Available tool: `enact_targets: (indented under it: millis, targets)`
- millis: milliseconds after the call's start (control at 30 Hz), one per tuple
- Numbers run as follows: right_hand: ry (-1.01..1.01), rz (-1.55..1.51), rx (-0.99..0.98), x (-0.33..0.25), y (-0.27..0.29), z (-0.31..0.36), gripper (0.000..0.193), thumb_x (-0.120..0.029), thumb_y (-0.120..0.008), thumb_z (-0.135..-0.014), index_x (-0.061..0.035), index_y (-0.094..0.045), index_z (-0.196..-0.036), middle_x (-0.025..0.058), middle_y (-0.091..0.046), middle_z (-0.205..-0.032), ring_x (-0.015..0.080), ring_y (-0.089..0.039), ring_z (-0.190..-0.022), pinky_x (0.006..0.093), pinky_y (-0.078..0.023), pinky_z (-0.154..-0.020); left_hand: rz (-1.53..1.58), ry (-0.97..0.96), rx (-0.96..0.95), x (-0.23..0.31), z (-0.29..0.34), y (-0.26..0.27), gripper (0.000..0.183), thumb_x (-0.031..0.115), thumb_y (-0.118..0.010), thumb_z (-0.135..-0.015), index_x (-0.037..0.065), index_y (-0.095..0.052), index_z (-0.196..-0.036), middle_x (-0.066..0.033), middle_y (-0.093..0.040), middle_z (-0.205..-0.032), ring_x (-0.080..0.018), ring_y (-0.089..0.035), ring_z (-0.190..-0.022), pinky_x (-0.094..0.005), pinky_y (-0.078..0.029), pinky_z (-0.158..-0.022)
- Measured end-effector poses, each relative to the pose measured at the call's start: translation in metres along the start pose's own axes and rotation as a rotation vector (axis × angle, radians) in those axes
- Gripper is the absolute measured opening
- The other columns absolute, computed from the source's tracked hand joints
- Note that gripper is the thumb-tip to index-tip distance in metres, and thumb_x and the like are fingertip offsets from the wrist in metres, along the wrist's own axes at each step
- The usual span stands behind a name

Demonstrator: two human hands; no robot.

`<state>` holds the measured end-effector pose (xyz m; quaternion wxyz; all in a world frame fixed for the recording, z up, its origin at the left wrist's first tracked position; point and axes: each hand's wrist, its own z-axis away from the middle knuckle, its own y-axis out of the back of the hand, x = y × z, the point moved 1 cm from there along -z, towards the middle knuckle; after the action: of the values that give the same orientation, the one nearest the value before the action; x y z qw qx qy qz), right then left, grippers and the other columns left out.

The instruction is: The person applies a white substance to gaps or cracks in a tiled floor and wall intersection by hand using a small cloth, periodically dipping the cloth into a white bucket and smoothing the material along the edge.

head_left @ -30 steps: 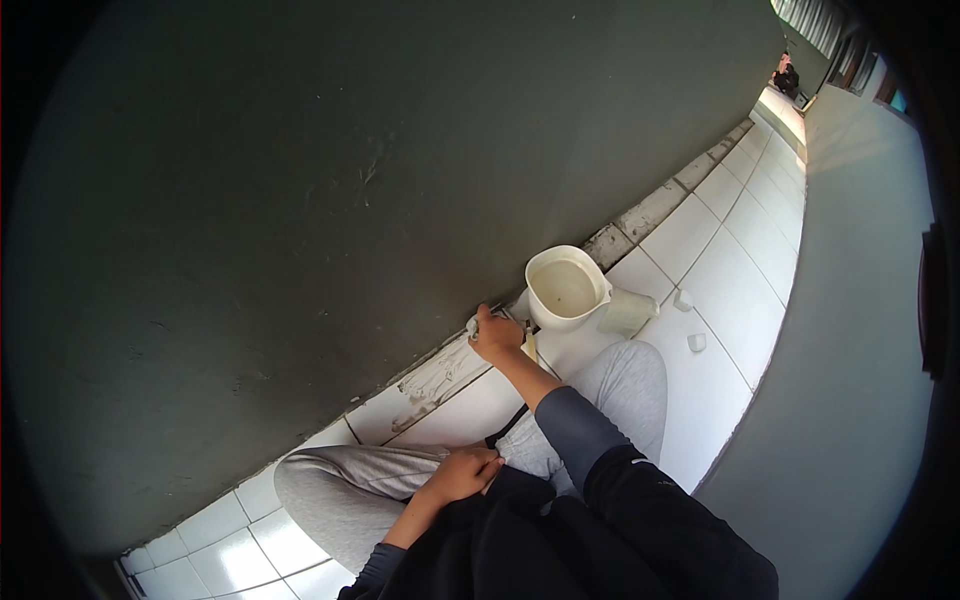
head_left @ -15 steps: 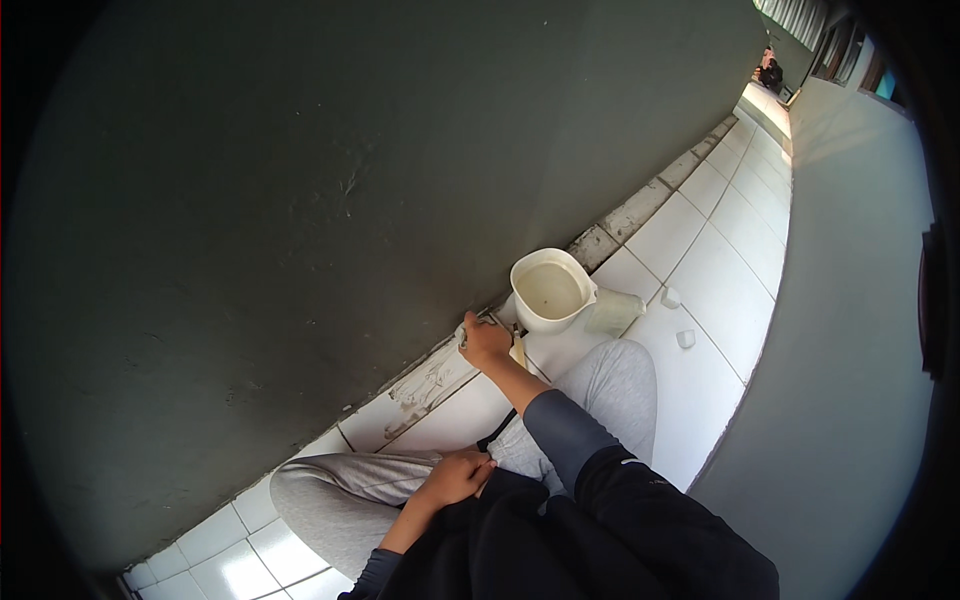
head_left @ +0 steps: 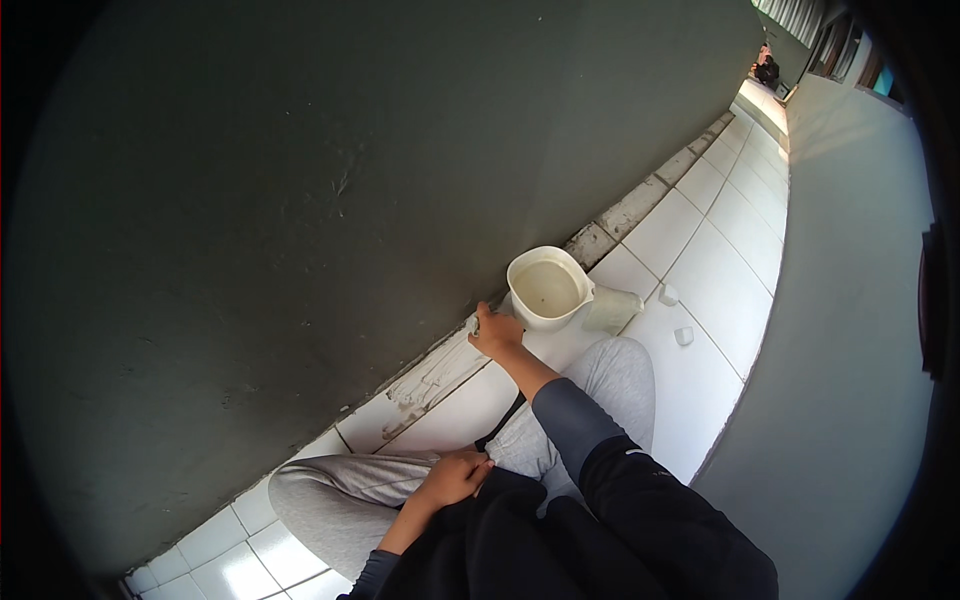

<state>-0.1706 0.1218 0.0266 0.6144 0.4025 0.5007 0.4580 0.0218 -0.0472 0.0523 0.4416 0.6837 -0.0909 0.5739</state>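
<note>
My right hand (head_left: 497, 332) reaches to the base of the dark wall, closed round a small pale, greenish thing that shows only at the fingertips; its kind cannot be made out. It presses at the low skirting tiles (head_left: 437, 372), which are smeared with a wet, whitish film. Just beyond the hand stands a cream pitcher (head_left: 548, 290) with a spout, holding cloudy water. My left hand (head_left: 458, 478) rests in my lap by the black top, its fingers curled together, nothing seen in them.
Beside the pitcher a pale, see-through container (head_left: 614, 311) lies on the white floor tiles (head_left: 700, 385). Two small white blocks (head_left: 668, 295) sit farther right. A dark wall (head_left: 300, 220) runs along the left, a grey wall (head_left: 835, 300) along the right. Someone (head_left: 767, 70) is far down the passage.
My right hand has slid a little away from me along the skirting, closer to the pitcher. A yellowish thing visible beside the wrist before is now hidden. My left hand stays put.
</note>
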Motion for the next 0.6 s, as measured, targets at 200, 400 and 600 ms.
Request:
enact_targets:
  millis: [200, 400, 600]
  targets:
    - [0.2, -0.038, 0.003, -0.064, -0.037, 0.037, 0.053, -0.033, -0.071, -0.065, -0.0088, -0.042, -0.102, 0.0115, -0.064, -0.072, 0.0295, -0.064, -0.069, 0.0395, -0.051, -0.06, -0.006, -0.001, 0.019, -0.006, -0.002, -0.005, 0.026, 0.021, -0.047, -0.088, 0.001, -0.051, -0.072, -0.0166, -0.054, -0.069, -0.0338, -0.053, -0.071, -0.0402, -0.041, -0.064]
    - [0.221, -0.035, -0.071, -0.056, -0.027, 0.027, 0.053, -0.037, -0.068, -0.067, -0.0081, -0.042, -0.103, 0.0124, -0.064, -0.076, 0.0305, -0.064, -0.072, 0.0413, -0.051, -0.064, 0.035, 0.037, 0.023, -0.003, 0.0, 0.0, 0.028, 0.022, -0.046, -0.088, 0.001, -0.051, -0.071, -0.0155, -0.054, -0.068, -0.0324, -0.054, -0.069, -0.0394, -0.041, -0.063]
    - [-0.093, 0.012, -0.026, 0.0, 0.004, -0.015, 0.052, -0.035, -0.069, -0.069, -0.0075, -0.041, -0.104, 0.0124, -0.065, -0.083, 0.028, -0.064, -0.078, 0.0401, -0.051, -0.063, 0.057, 0.08, 0.036, -0.002, 0.001, 0.001, 0.03, 0.027, -0.046, -0.088, 0.002, -0.055, -0.074, -0.0162, -0.056, -0.072, -0.0324, -0.055, -0.072, -0.0398, -0.042, -0.065]
